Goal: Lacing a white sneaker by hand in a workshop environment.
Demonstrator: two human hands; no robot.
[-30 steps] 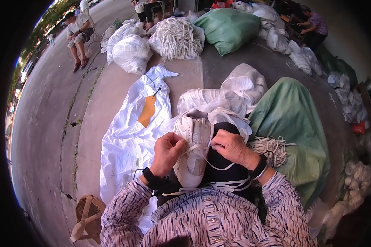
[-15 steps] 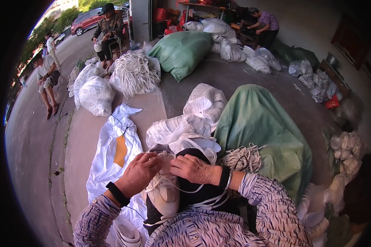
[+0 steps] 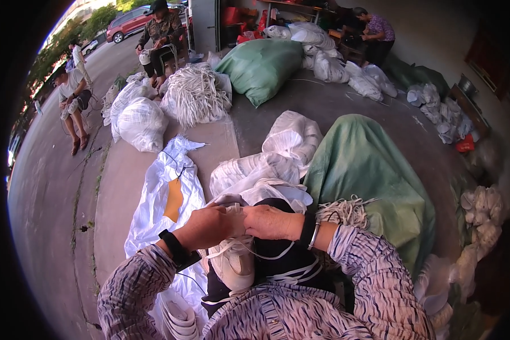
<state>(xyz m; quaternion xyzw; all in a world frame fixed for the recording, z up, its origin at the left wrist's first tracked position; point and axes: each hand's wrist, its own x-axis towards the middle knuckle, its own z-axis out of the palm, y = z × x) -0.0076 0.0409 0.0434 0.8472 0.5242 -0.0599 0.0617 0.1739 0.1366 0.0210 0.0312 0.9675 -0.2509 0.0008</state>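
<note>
A beige-white sneaker (image 3: 235,269) lies on my lap with its toe toward me and its white lace (image 3: 292,272) trailing loosely over the dark cloth (image 3: 266,249) to the right. My left hand (image 3: 209,225) is closed at the upper end of the shoe, its knuckles turned up and its fingertips mostly hidden. Close beside it, my right hand (image 3: 273,222) pinches at the pale tongue. Whether either hand also grips a lace end cannot be made out.
Bundled white laces (image 3: 348,214) lie by a green covered heap (image 3: 368,170) at right. White bags of shoe parts (image 3: 260,170) stand ahead; a white sack (image 3: 164,198) lies at left. Several other people sit or bend over work farther off, one a seated person (image 3: 161,39).
Both hands have stayed at the sneaker's tongue. My left hand has turned over with its knuckles up and moved closer to my right. The whole view has shifted slightly.
</note>
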